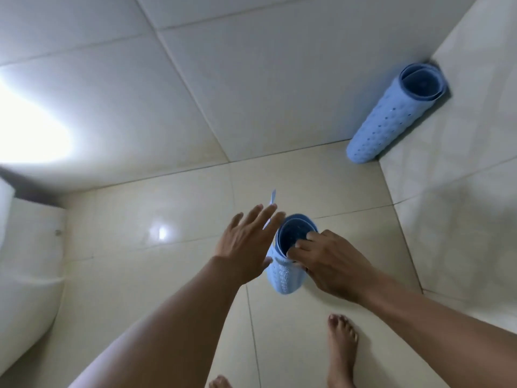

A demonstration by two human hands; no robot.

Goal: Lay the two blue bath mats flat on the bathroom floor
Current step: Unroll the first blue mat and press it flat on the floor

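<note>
While the near mat [284, 271] stands rolled on end between the hands, the right hand [330, 264] pinches its top rim. The left hand [246, 245], fingers spread, seems to touch its side. The far mat [391, 116], also rolled, leans in the corner, well apart.

Left forearm [173, 317] bare, right forearm [436, 326] bare, uncovered right to the frame's edge; left hand [246, 245] and right hand [333, 264] bare too, and below there's a bare right foot [341, 348], plus the toes of a bare left foot [221, 382]

Near mat [284, 278] rolled upright; far mat [391, 121] rolled, cornered.
</note>
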